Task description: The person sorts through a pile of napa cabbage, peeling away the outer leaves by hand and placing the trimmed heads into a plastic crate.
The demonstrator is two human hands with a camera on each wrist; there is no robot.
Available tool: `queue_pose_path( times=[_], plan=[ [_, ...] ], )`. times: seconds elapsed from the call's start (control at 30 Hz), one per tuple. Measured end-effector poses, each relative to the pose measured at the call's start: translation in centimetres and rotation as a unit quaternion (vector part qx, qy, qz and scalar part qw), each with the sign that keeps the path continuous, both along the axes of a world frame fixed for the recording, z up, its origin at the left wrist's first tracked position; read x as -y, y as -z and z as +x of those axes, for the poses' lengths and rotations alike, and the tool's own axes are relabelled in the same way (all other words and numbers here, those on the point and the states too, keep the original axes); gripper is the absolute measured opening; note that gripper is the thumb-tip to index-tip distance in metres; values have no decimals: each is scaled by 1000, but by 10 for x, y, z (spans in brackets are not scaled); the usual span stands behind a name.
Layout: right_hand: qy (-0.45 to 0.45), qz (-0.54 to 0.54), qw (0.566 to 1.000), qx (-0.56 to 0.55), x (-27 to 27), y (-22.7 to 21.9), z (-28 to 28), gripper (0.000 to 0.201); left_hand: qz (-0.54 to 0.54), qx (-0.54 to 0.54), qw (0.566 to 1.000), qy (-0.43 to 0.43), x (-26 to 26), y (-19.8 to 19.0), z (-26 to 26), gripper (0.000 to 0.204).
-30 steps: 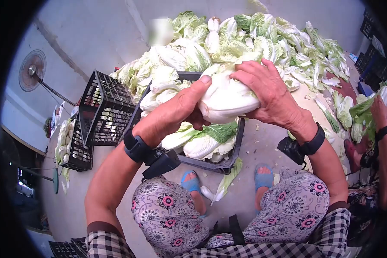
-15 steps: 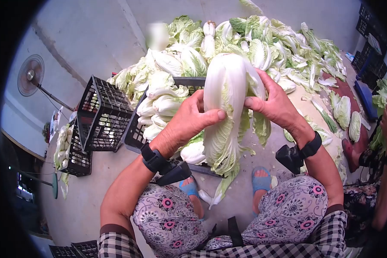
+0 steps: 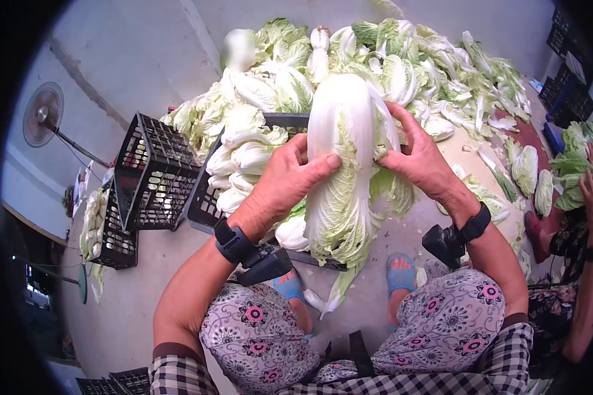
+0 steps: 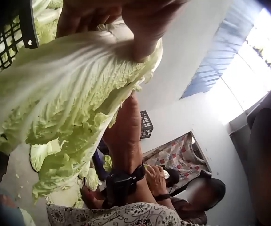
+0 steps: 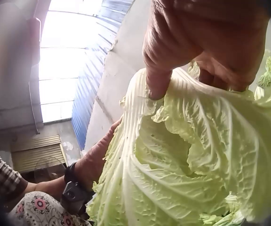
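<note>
Well, cabbage: held both sides, likely for balance;
your left hand: pinching it;
your right hand: pinching leaves

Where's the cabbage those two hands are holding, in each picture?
Head: the held cabbage is at the centre, leafy end down.
Left wrist: the held cabbage fills much of the left half.
Right wrist: the held cabbage spans the centre and lower right.
Shared landmark: the flowered trousers, at the bottom in the head and left wrist views, lower left in the right wrist view.
</note>
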State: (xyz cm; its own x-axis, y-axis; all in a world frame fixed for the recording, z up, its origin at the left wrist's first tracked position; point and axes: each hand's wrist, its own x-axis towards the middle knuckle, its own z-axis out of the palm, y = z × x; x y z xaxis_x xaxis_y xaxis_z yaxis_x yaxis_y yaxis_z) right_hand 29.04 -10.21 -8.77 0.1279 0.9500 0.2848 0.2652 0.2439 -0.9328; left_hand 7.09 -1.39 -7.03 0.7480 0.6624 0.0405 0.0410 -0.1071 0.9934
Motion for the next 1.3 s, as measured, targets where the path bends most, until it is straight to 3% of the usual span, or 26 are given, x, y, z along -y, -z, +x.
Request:
queue_pose_path(
  times=[0.03, 0.17, 0.27, 0.47, 0.67, 0.9, 1.03, 1.17, 1.27, 1.3],
  plan=[
    [-31, -32, 996, -79, 2, 1, 0, 95, 4, 3, 1000, -10, 0, 2, 1, 73],
    [-162, 22, 982, -96, -3, 14, -10, 100, -38, 29, 999, -14, -3, 4, 0, 83],
    [-119, -5, 985, -122, 0, 11, -12, 92, -75, 24, 996, 41, -2, 2, -1, 88],
    [-93, 28, 991, -91, 1, 5, -15, 81, 35, 63, 996, 50, -3, 11, 7, 89],
    [-38, 17, 999, -11, 3, 0, -10, 85, -9, 62, 998, -10, 0, 4, 5, 61],
    [-135, 2, 988, -78, 5, 6, -14, 81, -30, 42, 997, 59, 5, -7, 2, 65],
    [-33, 23, 998, -40, 4, 5, -13, 66, -12, 49, 999, 21, 8, -9, 6, 81],
    [48, 22, 998, 35, 1, 7, -15, 67, 32, 62, 997, -34, 5, -4, 8, 104],
    [71, 30, 992, 102, 4, 0, -24, 69, 162, 59, 985, -29, 3, 5, 17, 114],
    [76, 33, 989, 120, 6, -6, -28, 70, 170, 60, 982, -55, 2, 8, 19, 103]
  ],
)
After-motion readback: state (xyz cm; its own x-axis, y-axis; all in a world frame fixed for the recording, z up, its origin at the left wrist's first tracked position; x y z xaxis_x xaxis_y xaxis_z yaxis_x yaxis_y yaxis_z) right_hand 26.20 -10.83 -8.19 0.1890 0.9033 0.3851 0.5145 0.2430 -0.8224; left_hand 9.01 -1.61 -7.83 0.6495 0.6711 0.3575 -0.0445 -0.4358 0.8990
